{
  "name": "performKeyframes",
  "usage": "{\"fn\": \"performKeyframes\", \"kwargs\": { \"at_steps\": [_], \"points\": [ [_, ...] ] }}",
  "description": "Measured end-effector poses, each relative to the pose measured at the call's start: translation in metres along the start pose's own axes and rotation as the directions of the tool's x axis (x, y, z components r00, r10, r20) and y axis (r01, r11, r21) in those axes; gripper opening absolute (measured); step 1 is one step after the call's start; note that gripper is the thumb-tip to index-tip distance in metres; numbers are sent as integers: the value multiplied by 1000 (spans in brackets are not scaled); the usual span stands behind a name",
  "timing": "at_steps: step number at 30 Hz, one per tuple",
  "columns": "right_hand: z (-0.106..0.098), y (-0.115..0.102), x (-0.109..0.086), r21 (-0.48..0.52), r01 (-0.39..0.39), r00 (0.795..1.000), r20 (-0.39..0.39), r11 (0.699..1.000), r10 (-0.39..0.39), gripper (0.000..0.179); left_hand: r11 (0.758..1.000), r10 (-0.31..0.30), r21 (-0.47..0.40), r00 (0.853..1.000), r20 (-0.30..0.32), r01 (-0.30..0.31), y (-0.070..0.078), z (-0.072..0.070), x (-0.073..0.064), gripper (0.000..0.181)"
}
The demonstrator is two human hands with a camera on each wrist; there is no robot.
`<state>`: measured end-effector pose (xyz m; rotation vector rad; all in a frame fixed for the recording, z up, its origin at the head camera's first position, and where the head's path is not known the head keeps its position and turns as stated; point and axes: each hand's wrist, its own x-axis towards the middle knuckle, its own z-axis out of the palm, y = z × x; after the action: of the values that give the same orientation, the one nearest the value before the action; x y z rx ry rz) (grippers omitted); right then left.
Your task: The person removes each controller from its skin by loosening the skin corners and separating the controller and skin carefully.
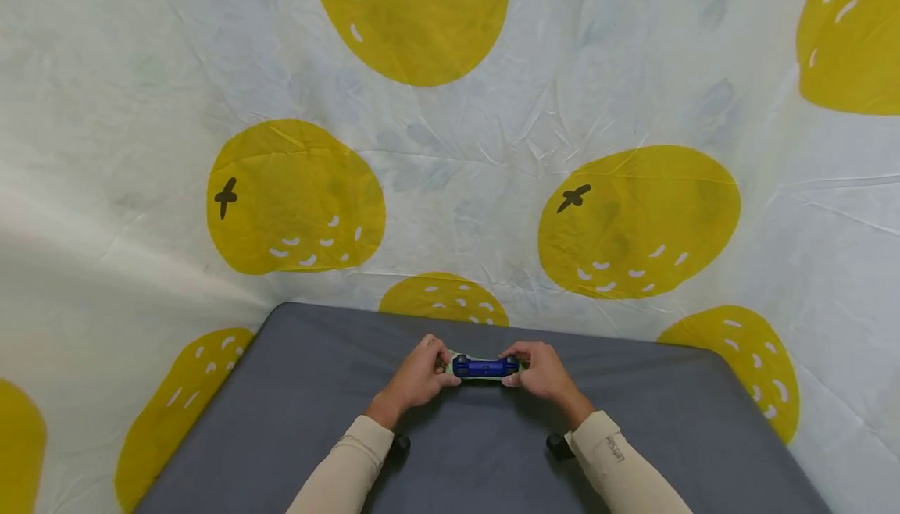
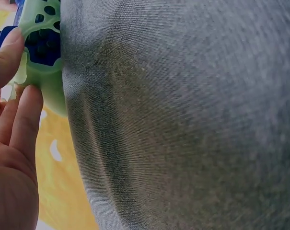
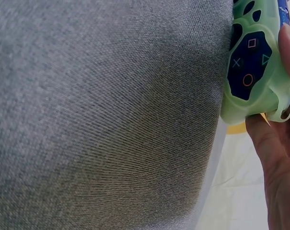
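A dark blue game controller (image 1: 483, 368) stands on edge on the grey padded surface, its shoulder-button side facing up. Around it sits a pale green rubbery cover (image 3: 272, 79), with the face buttons showing through a cutout in the right wrist view. At the left end, my left hand (image 1: 424, 371) pinches the cover between thumb and fingers; the dark directional pad (image 2: 41, 48) shows through its cutout. My right hand (image 1: 541, 373) grips the opposite end, where a loose loop of cover (image 3: 289, 103) stands out from the controller's edge. Other fingertips are partly hidden behind it.
The grey padded surface (image 1: 309, 389) reaches back to a white cloth hanging (image 1: 464, 209) with large yellow fruit prints. Cloth also hangs at both sides. Black wrist-worn devices (image 1: 560, 447) stick out beneath the beige sleeves (image 1: 626, 463).
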<state>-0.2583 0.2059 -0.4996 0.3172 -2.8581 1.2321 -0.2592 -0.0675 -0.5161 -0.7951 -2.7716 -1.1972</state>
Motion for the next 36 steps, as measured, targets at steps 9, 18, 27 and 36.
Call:
{"fn": "performKeyframes", "kwargs": {
  "at_steps": [9,18,27,36],
  "points": [
    [-3,2,3,3,-19,1000,2,1000,19,32,1000,-9,25,1000,-17,10,4,0,4,30],
    [-5,1,4,-12,-9,1000,-18,1000,9,31,999,-31,-15,999,-7,31,4,0,9,26],
    [-1,2,1,-17,-42,999,-26,999,41,31,1000,-30,-2,999,-26,29,6,6,4,35],
    [5,3,0,2,-51,998,-42,999,51,31,998,-54,29,998,-30,55,9,7,1,41]
  ]
}}
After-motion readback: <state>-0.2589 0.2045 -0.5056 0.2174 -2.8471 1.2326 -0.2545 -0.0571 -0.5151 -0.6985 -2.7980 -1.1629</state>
